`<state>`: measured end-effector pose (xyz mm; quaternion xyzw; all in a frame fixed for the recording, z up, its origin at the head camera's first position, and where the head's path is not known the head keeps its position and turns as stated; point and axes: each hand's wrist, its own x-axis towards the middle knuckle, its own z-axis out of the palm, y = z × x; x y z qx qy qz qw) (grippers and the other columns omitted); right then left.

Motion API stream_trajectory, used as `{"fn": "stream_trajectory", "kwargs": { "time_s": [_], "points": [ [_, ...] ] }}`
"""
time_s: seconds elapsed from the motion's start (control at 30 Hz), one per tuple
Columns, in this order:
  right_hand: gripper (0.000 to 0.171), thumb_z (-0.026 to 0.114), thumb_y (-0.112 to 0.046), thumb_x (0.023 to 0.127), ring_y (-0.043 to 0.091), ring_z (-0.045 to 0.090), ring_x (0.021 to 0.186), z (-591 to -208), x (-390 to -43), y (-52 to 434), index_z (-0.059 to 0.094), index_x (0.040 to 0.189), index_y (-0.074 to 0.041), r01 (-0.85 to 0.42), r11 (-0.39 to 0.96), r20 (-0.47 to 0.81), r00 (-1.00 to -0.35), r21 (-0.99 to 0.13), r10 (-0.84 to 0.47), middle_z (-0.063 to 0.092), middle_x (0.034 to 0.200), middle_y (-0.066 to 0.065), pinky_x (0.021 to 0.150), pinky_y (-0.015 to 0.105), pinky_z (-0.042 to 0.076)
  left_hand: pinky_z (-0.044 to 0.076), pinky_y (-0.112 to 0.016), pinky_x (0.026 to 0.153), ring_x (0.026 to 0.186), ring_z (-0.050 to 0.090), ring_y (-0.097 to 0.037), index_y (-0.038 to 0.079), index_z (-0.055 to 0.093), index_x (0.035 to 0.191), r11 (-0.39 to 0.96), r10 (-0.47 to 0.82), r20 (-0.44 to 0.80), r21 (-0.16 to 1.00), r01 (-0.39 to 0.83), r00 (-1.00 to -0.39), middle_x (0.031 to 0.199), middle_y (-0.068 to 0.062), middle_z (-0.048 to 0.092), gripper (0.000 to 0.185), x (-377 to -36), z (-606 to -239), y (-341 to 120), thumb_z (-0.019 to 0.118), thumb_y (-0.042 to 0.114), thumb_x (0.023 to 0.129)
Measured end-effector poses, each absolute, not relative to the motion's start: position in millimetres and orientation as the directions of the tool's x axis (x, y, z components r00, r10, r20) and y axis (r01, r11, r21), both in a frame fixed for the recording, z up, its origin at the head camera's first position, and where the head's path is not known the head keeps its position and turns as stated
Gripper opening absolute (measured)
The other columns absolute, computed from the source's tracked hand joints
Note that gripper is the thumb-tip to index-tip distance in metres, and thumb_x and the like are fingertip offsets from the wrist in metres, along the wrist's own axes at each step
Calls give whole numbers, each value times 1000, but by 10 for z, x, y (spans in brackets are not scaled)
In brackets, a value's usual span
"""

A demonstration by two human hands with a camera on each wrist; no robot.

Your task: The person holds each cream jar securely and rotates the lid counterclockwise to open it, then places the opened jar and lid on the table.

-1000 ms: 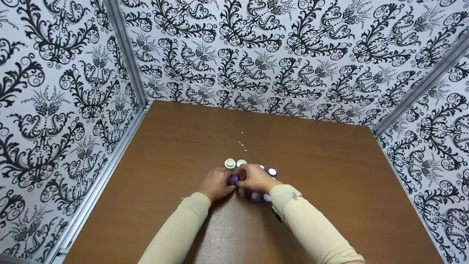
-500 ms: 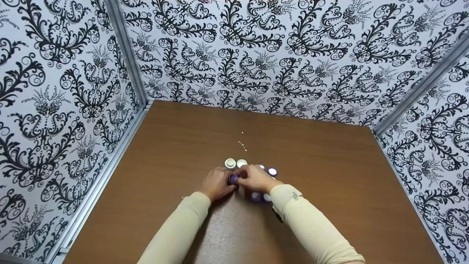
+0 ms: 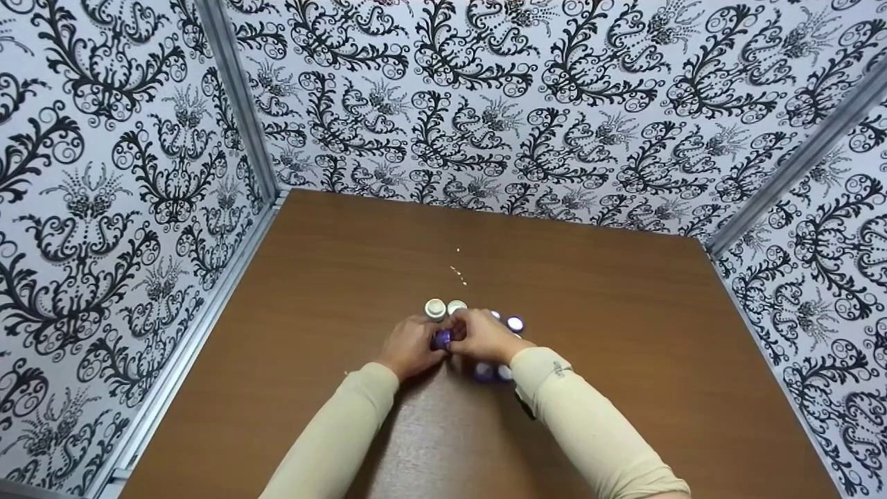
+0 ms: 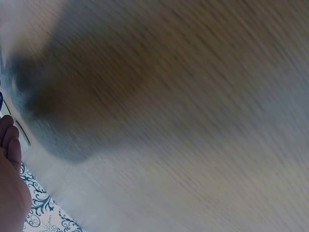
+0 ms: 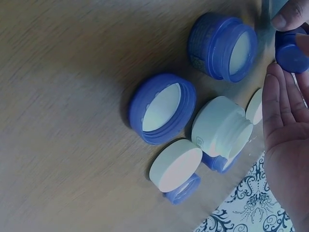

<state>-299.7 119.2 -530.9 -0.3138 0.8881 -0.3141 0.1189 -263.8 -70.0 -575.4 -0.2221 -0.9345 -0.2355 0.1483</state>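
Observation:
Both hands meet over the middle of the brown table (image 3: 332,291) and hold one small blue jar (image 3: 441,339) between them. My left hand (image 3: 410,348) grips it from the left with curled fingers. From the right, my right hand (image 3: 483,335) pinches it. In the right wrist view the same blue jar (image 5: 291,52) shows at the top right, with the fingertips (image 5: 288,15) of my right hand (image 5: 285,130) on it. The left wrist view shows only blurred table (image 4: 183,116) and an edge of my left hand (image 4: 9,169).
Two white caps (image 3: 435,308) (image 3: 457,306) lie just beyond the hands. Blue jars stand to the right (image 3: 515,324) and under the right wrist (image 3: 484,372). Up close: an open blue jar (image 5: 161,108), another blue jar (image 5: 224,46), a white threaded jar (image 5: 222,128), a white-topped lid (image 5: 176,166). Patterned walls (image 3: 485,104) enclose three sides.

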Motion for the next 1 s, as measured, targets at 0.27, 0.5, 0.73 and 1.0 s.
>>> {"fn": "stream_trajectory", "kwargs": {
  "time_s": [0.27,0.5,0.73,1.0],
  "points": [
    [27,70,-16,84,11,67,85,-5322,-3010,1192,70,109,-7,-478,610,-18,-778,-632,-628,72,92,0,78,30,54,54,-43,76,88,67,-26,11,74,93,798,326,404,367,478,-855,93,-5,70,28,-2613,-5737,-705,82,26,71],
    [23,68,-21,88,10,64,82,-5334,-3008,1201,72,107,-10,-501,640,-19,-778,-583,-627,70,90,-6,78,32,52,54,-44,76,90,67,-26,12,74,96,806,319,384,371,461,-867,96,-5,71,31,-2608,-5723,-715,83,29,71],
    [23,73,-19,86,8,65,79,-5341,-3013,1197,71,106,-9,-482,640,-37,-781,-599,-624,70,86,-6,75,29,53,54,-45,77,91,67,-27,12,75,97,811,322,375,364,457,-869,100,-6,71,32,-2612,-5729,-719,82,31,72],
    [27,75,-11,80,11,66,80,-5327,-3004,1192,70,106,-7,-471,607,-28,-775,-640,-631,71,88,1,75,30,53,54,-45,79,93,67,-27,11,75,98,808,340,374,353,471,-863,100,-7,71,34,-2612,-5725,-716,83,32,73]
  ]
}}
